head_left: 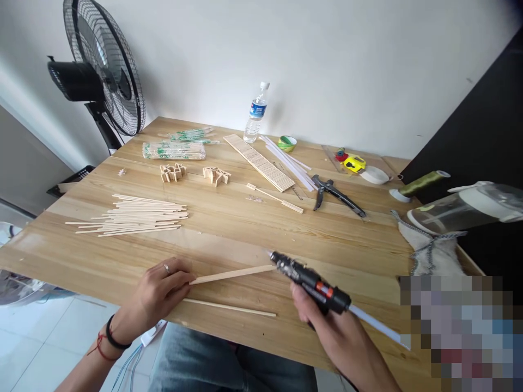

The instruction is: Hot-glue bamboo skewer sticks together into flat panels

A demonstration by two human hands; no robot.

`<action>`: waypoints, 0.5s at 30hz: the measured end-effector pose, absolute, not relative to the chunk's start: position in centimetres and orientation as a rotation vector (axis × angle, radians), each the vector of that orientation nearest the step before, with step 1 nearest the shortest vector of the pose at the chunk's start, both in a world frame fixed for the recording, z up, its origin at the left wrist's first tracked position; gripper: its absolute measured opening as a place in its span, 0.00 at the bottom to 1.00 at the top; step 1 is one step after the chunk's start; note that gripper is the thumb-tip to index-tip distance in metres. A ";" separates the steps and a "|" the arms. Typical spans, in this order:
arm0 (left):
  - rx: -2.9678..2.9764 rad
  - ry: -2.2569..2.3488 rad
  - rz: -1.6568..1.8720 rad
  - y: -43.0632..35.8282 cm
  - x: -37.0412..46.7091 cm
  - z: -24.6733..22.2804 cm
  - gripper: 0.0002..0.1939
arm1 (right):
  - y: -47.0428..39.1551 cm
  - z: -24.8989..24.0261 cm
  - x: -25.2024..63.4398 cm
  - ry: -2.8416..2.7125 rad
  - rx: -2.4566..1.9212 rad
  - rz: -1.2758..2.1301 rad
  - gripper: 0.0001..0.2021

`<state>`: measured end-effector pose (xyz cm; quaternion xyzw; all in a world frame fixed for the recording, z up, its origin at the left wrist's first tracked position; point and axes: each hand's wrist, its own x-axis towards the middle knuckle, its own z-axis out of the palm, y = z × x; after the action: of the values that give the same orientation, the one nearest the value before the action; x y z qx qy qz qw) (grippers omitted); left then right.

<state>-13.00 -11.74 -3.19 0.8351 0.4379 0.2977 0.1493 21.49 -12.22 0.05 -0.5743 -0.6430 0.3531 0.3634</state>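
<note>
Near the front edge of the surface [229, 245], the left hand [163, 286] grips the left end of a pale wooden strip [235, 274] between thumb and fingers. The strip points toward the right edge. A thin stick [231, 307] lies between the strip and the front edge, its left end hidden by the left hand. The right hand [327, 318] is closed around the handle of a black glue gun [306, 280]; a translucent glue stick [378, 325] projects from its rear. The nozzle [271, 253] sits just beside the strip's right end; contact cannot be confirmed from this view.

Step in hand, as judged from the pose: positioning the gun for gluing at the strip. The next move appears to call for a firmly braced strip, the nozzle aligned over the wood, and a controlled squeeze of the trigger. Care is advised: hot adhesive could drip onto the surface.

Toward the left edge, loose sticks [139, 216] lie in a pile. Nearer the rear edge lies a slatted panel [261, 163].
</note>
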 end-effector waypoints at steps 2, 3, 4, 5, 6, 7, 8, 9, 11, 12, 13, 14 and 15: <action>2.356 1.256 0.899 -11.8 -12.8 -2.8 0.07 | -13.7 0.2 20.1 -1.669 -1.458 1.038 0.18; 2.336 1.258 0.918 -11.9 -12.7 -2.7 0.07 | -14.2 0.1 19.4 -1.685 -1.434 1.072 0.18; 2.316 1.259 0.935 -11.9 -12.6 -2.5 0.07 | -14.5 0.0 18.7 -1.706 -1.400 1.088 0.17; 2.297 1.261 0.951 -12.0 -12.5 -2.4 0.07 | -14.6 -0.2 18.1 -1.730 -1.355 1.097 0.17; 2.282 1.263 0.967 -12.0 -12.4 -2.3 0.07 | -14.7 -0.4 17.5 -1.749 -1.310 1.106 0.16; 2.270 1.266 0.979 -12.1 -12.4 -2.2 0.07 | -14.8 -0.7 17.0 -1.764 -1.274 1.119 0.16; 2.260 1.267 0.988 -12.1 -12.3 -2.2 0.07 | -14.8 -1.0 16.5 -1.773 -1.252 1.134 0.15; 2.255 1.267 0.995 -12.1 -12.3 -2.2 0.07 | -14.9 -1.2 16.0 -1.776 -1.248 1.147 0.15; 2.249 1.261 1.004 -12.1 -12.2 -2.3 0.07 | -15.1 -1.5 15.2 -1.781 -1.261 1.161 0.16; 2.244 1.257 1.006 -12.1 -12.2 -2.3 0.08 | -15.3 -1.6 14.8 -1.783 -1.265 1.156 0.17; 2.240 1.253 1.010 -12.1 -12.2 -2.4 0.08 | -15.4 -1.6 14.5 -1.786 -1.263 1.143 0.17; 2.239 1.249 1.018 -12.0 -12.3 -2.4 0.08 | -15.4 -1.6 14.2 -1.789 -1.262 1.126 0.16; 2.241 1.246 1.028 -12.0 -12.3 -2.5 0.08 | -15.5 -1.6 13.9 -1.793 -1.262 1.108 0.16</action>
<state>-12.26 -12.00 -2.48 0.7967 0.4429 0.3656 0.1884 13.90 -15.46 -1.61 -0.4838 -0.6874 0.4250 0.3360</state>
